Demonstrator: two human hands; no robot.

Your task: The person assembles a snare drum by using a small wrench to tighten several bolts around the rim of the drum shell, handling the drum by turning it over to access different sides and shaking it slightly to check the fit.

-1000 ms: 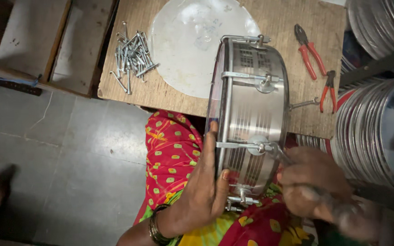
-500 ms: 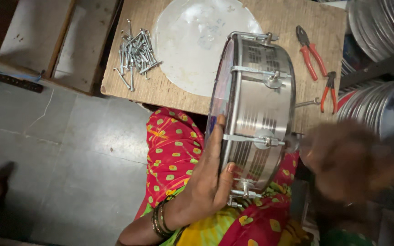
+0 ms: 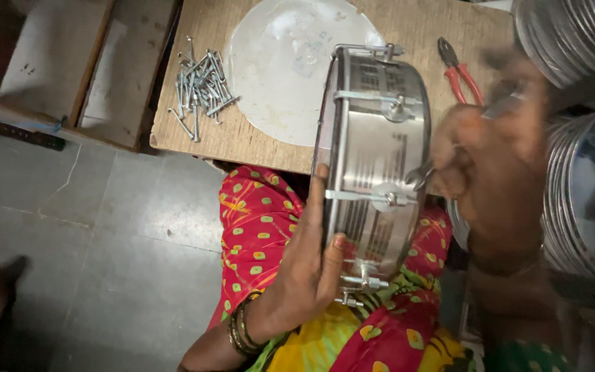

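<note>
While my left hand [image 3: 304,265] presses flat against the near face of the round steel drum shell [image 3: 373,158], its fingers spread wide up along the rim, I have that drum standing on edge over my lap, its top leaning against the front edge of the low wooden board table [image 3: 421,27]. Thin metal tension rods [image 3: 373,196] with small lugs cross the shell's polished side, and a cluster of bolts sticks out at its lower end, just beside my palm. Green and gold bangles [image 3: 242,331] sit at that wrist.

My right hand [image 3: 494,162] is at the far side of the shell, close to the middle rod; it is badly blurred, so I cannot tell whether it is clenched on a tool or loose, though something slim and metallic seems to poke out above it.

Under the drum lies my red cloth with yellow and green dots [image 3: 256,234]. On the table, behind the shell, rests a white round drum skin [image 3: 284,69], partly covered by the drum, and left of it a heap of long silver bolts [image 3: 197,86]. Red-handled pliers [image 3: 459,69] lie to the right. Stacked shiny metal hoops [image 3: 573,34] fill the right edge, and grey floor tiles [image 3: 105,255] spread to the left.
</note>
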